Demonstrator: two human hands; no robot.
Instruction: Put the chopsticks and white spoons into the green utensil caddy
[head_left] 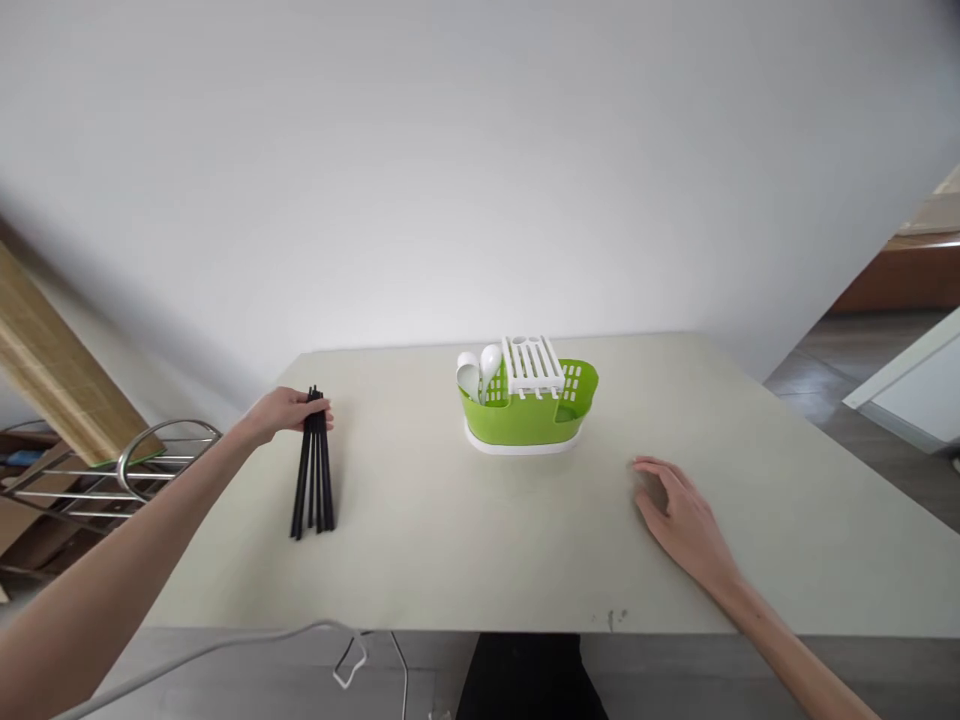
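My left hand (289,410) is closed around the upper end of a bundle of black chopsticks (313,480) on the left side of the table. Their lower ends fan out toward me. At the middle of the table stands a green utensil basket (517,425) with a white base and a white slotted rack (534,365) across its top. Two white ladle-like spoons (469,375) lean in the basket's left part. My right hand (679,510) rests near the tabletop, right of the basket and apart from it, fingers slightly curled and thumb apart, holding nothing.
The pale table (450,560) stands against a white wall. To the left are a metal wire rack (97,490) and a rolled bamboo mat (60,360). A white cable (225,645) hangs by the table's front edge.
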